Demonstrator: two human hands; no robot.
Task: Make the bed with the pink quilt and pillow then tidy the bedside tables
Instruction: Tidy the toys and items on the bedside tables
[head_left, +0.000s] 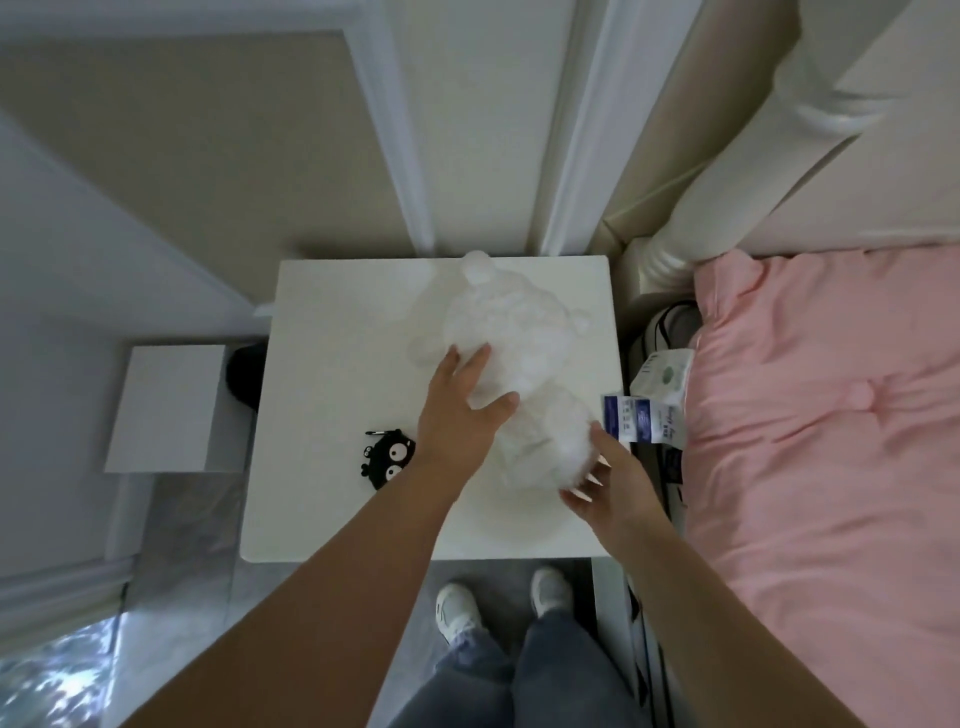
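A white fluffy plush toy (519, 332) lies on the white bedside table (332, 322), its head toward the wall. My left hand (462, 410) rests on its middle with fingers spread around the body. My right hand (608, 478) cups its lower end from the right. A small black case with big cartoon eyes (387, 457) sits left of my left wrist. The pink quilt (831, 493) covers the bed on the right, with the pink pillow (810, 291) at its head.
A blue-and-white packet (636, 423) and a white tissue pack (665, 371) sit in the gap between table and bed. A smaller white box (166, 408) stands left of the table, with a dark object (244, 376) beside it. The cream headboard post (675, 254) rises behind.
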